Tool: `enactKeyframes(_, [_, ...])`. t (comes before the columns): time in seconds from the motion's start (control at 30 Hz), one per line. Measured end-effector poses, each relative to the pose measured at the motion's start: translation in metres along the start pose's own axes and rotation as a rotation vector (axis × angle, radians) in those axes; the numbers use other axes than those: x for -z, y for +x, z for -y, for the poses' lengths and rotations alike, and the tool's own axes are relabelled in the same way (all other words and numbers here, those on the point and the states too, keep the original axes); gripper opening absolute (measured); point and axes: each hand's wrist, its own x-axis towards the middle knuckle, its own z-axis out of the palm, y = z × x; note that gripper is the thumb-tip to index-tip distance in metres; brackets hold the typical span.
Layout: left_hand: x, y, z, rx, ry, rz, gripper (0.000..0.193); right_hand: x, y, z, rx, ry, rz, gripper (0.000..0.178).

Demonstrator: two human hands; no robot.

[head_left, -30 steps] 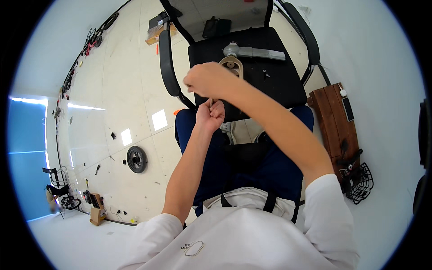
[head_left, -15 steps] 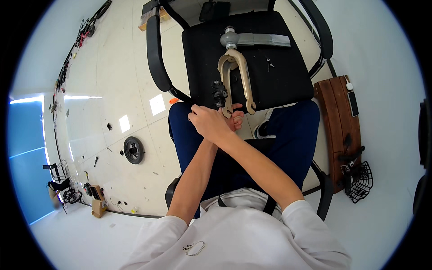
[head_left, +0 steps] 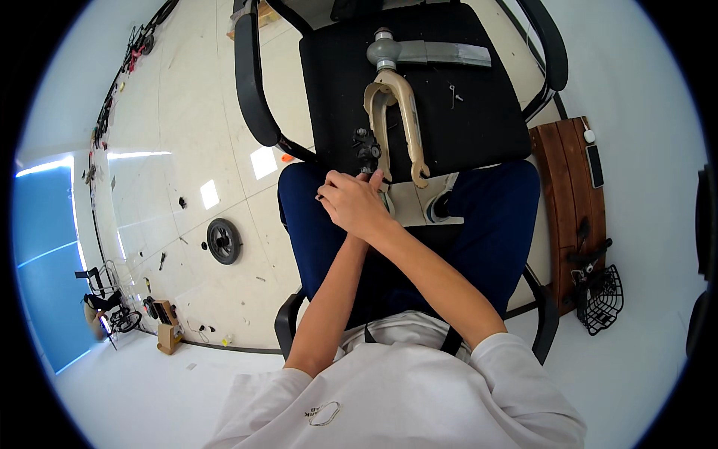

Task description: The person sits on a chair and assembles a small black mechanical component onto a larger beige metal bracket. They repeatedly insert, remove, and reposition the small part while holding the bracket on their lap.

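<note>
A beige bicycle fork [head_left: 410,123] lies on the black chair seat [head_left: 479,135] with its two legs toward me. Its top runs into a grey head tube [head_left: 383,52] with a flat grey tube stub [head_left: 449,55] reaching right. Beside the fork's left leg sits a black brake caliper [head_left: 366,148]. My right hand [head_left: 353,203] crosses over my left, its fingers curled closed, with a small dark tip showing at them; what it grips is hidden. My left hand [head_left: 375,179] is largely covered by the right, fingertips showing at the caliper's lower end and the fork leg.
A cotter pin [head_left: 452,96] and a small screw [head_left: 459,98] lie on the seat, between the chair's armrests [head_left: 254,82]. A wheel [head_left: 224,241] lies on the tiled floor at left. At right stands a wooden bench [head_left: 565,209] with a phone [head_left: 594,166] and a black wire basket [head_left: 602,299].
My left fingers, spread behind the fork leg's end before, have drawn in to the caliper's lower end. The right hand has shifted slightly right and stays closed. The view has moved a little.
</note>
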Motion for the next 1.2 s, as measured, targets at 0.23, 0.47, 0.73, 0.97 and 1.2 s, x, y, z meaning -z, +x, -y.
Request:
enactKeyframes(0.23, [-0.001, -0.007, -0.004, -0.094, 0.124, -0.076, 0.031, 0.008, -0.007, 0.008, -0.034, -0.080, 0.057, 0.012])
enactKeyframes(0.47, [-0.003, -0.005, -0.001, -0.172, 0.238, -0.105, 0.028, 0.004, -0.008, 0.004, -0.045, -0.106, 0.028, 0.014])
enactKeyframes(0.73, [-0.003, -0.001, -0.003, -0.345, 0.506, -0.196, 0.026, 0.067, 0.002, 0.026, -0.017, 0.243, -0.307, 0.012])
enactKeyframes(0.97, [-0.020, -0.007, -0.034, -0.459, 0.440, -0.199, 0.035, 0.113, -0.029, 0.013, -0.140, 0.350, -0.324, 0.017])
enactKeyframes(1.2, [-0.005, 0.000, -0.052, -0.442, 0.332, -0.069, 0.019, 0.113, -0.042, 0.012, -0.217, 0.481, -0.401, 0.018])
